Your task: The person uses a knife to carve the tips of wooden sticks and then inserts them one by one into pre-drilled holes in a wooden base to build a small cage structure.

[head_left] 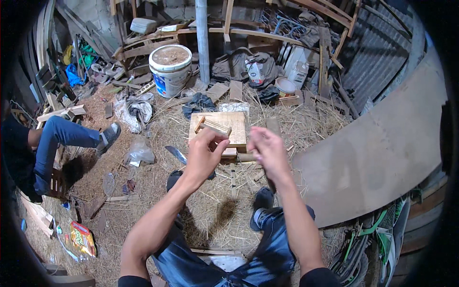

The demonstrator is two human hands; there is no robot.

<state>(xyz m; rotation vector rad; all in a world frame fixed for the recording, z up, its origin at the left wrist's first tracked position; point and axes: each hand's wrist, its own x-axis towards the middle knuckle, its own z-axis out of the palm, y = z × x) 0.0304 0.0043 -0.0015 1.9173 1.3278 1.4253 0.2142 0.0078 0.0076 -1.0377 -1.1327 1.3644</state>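
Note:
My left hand [205, 152] is raised in front of a low wooden block [237, 119], its fingers curled and thumb and forefinger brought together. Whatever that pinch may hold is too small to make out. To its right my right hand [268, 149] is smeared by motion, so its fingers cannot be read clearly. The two hands are apart. On top of the block, just beyond my left hand, lies a small wooden frame [216, 126] made of thin strips. A knife with a broad blade [176, 154] rests on the straw left of my left hand.
A white bucket [171, 71] stands beyond the block by a post [202, 43]. A seated person's leg [71, 134] reaches in from the left. A large curved sheet [368, 148] covers the right side. Straw, wood scraps and a snack packet [82, 237] litter the floor.

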